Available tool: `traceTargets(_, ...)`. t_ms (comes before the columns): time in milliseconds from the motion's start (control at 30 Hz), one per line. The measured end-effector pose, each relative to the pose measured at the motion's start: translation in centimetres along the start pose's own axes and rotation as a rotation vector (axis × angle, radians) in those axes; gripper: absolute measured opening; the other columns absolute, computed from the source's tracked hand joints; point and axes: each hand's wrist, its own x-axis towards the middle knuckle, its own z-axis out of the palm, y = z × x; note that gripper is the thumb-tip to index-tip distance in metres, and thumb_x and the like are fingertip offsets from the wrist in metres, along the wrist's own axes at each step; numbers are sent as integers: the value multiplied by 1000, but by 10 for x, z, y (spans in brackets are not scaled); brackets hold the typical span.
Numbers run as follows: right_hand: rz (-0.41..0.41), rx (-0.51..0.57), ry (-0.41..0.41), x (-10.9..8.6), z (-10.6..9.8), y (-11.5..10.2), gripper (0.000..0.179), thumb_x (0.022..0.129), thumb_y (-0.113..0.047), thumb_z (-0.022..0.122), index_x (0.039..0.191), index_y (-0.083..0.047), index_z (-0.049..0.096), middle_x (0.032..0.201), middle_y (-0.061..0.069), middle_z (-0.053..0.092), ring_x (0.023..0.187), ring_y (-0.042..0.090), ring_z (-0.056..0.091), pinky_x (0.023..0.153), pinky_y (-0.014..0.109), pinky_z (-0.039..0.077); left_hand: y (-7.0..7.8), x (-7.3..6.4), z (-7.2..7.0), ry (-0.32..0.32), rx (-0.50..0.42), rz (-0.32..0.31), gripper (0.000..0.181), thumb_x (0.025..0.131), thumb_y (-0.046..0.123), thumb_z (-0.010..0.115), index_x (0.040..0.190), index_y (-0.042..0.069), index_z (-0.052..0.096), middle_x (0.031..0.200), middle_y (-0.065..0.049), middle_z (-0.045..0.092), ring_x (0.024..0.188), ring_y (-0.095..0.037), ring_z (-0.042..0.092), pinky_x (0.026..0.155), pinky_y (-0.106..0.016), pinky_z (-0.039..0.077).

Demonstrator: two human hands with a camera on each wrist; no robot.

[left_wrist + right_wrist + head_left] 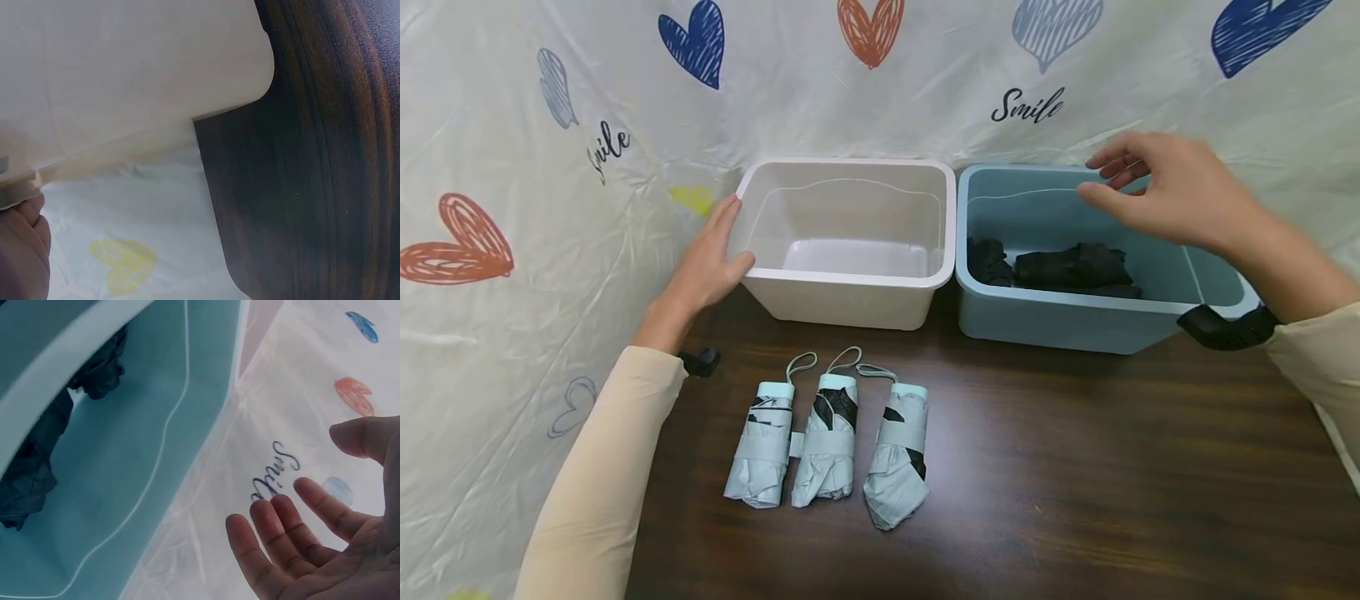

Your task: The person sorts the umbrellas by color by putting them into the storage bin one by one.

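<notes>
In the head view my left hand point(703, 262) touches the left rim of a white plastic bin point(842, 300), its fingers along the side and its thumb near the front corner. The left wrist view shows that hand point(25, 244) partly, at the bin's rim. Above the back right part of a blue bin point(1045, 321) hovers my right hand point(1172, 187), fingers loosely bent and holding nothing. Dark folded bundles point(1075, 267) lie in the blue bin; their kind is unclear. Three folded light-blue umbrellas point(760, 454), point(827, 450), point(901, 458) lie in front of the white bin.
Both bins stand side by side at the back of a dark wooden table point(1075, 467). Behind and to the left hangs a white sheet point(910, 108) printed with hearts. Each umbrella has a thin wrist loop point(844, 358) pointing toward the bins.
</notes>
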Motion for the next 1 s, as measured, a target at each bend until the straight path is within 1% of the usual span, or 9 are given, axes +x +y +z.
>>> traceTargets(33,5,5,-2,-2,1,2,53,104,-34,63,144,2,59,132,33,63,117,49,61,78,26,45,0,0,0,-4,4,2,87,90,25,54,167,-1,22,177,-17,20,163,-40,24,131,-59,23)
traceTargets(100,22,30,-6,-6,4,5,55,105,-34,62,146,2,57,136,34,61,120,53,59,88,39,53,1,0,-1,-10,13,9,87,91,25,54,167,-1,21,177,-18,19,163,-41,23,131,-60,23)
traceTargets(133,30,43,-7,-8,6,7,56,105,-35,61,147,2,56,138,34,60,122,54,58,93,50,54,1,-1,-2,-13,17,13,87,91,24,54,167,-2,21,177,-18,19,163,-41,23,131,-60,23)
traceTargets(200,35,71,1,-13,11,9,57,106,-35,61,148,3,54,142,34,57,125,56,55,101,70,46,1,-1,-2,-15,26,17,88,91,24,54,167,-2,21,177,-19,19,163,-42,23,131,-60,23)
traceTargets(233,36,90,3,-15,14,10,57,106,-35,60,149,3,53,144,34,55,128,56,54,106,73,41,1,-1,-3,-15,27,21,88,90,24,55,167,-3,21,177,-19,19,163,-42,23,132,-60,22)
traceTargets(333,36,126,21,-24,20,16,57,106,-35,60,151,1,53,150,33,52,132,56,50,110,75,36,2,-2,-3,-15,32,24,88,90,24,55,167,-3,21,177,-19,19,163,-42,23,132,-60,23)
traceTargets(600,85,171,71,-43,21,33,59,105,-34,61,154,-3,51,156,31,48,136,57,44,110,79,33,6,-3,-2,-20,34,32,89,90,25,55,167,-3,21,176,-20,20,162,-43,24,131,-61,24)
traceTargets(900,79,116,132,-67,24,62,60,105,-31,63,152,3,51,152,36,49,131,59,44,103,77,34,4,-8,-3,-15,40,30,87,91,26,56,166,-3,22,176,-20,21,161,-44,25,128,-64,26)
traceTargets(1000,100,120,152,-73,24,72,61,104,-31,62,153,4,49,154,37,46,134,60,42,104,78,31,4,-9,-4,-4,12,26,88,91,25,58,167,-2,22,176,-20,20,162,-44,24,129,-64,25)
